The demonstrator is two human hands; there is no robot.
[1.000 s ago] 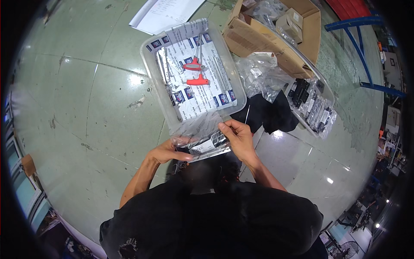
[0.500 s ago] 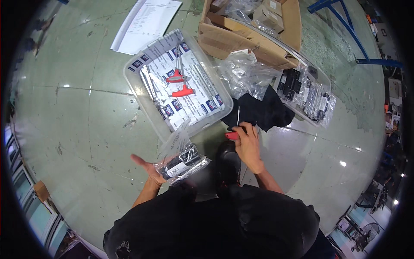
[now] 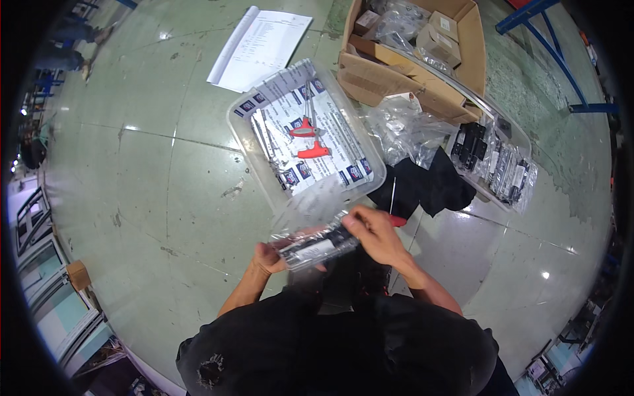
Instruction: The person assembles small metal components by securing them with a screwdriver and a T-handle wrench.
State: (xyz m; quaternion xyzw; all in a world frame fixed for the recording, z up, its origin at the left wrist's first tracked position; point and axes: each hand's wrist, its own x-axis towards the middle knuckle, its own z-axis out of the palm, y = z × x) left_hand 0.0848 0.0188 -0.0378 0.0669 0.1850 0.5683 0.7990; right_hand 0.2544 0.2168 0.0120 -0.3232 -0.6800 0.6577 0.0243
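Note:
A clear plastic bag of black parts (image 3: 316,251) with a white label lies across my left hand (image 3: 272,256), whose fingers curl beneath it, partly hidden and blurred. My right hand (image 3: 375,236) grips the bag's right end, thumb and fingers closed on it. Just beyond the right hand is a red-handled tool (image 3: 398,221), its thin metal shaft pointing away over a black cloth (image 3: 422,185); the hand covers part of the handle. Ahead stands a clear plastic bin (image 3: 376,173) holding two red T-handled tools (image 3: 313,150) and metal strips.
An open cardboard box (image 3: 389,89) with small cartons and bags stands at the far right. Crumpled clear plastic (image 3: 403,129) lies before it. Beside that, a tray holds bagged black parts (image 3: 508,171). Printed sheets (image 3: 261,49) lie far left, and blue metal legs (image 3: 555,59) rise at right.
My right hand has left the red-handled tool and moved left onto the bag. The left hand's fingers have curled in under the bag. The whole view has shifted, moving the scene rightward and down.

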